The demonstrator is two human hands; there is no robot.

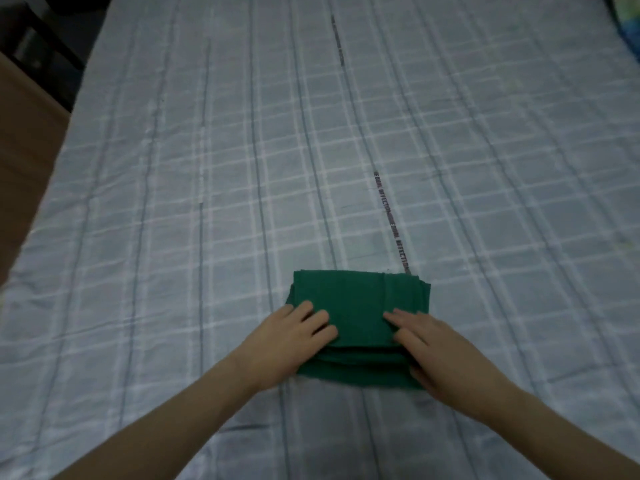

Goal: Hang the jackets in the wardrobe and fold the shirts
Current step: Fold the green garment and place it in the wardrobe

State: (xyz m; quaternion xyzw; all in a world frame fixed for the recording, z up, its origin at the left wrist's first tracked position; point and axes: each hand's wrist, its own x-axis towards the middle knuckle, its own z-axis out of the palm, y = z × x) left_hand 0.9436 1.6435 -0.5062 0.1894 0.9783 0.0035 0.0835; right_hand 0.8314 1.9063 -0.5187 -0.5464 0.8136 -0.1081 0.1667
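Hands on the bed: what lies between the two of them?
Only the folded green shirt; the left hand and right hand both rest on it, seen in the head view.

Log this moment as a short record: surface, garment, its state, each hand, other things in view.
surface: bed sheet, pale blue check with stripes
garment: green shirt
state: folded into a compact rectangle, layered edges showing at the near side
left hand: fingers fairly straight, resting flat on the shirt's left part
right hand: fingers straight, pressing on the shirt's right part
other: a colourful item at the far right corner, too cropped to identify
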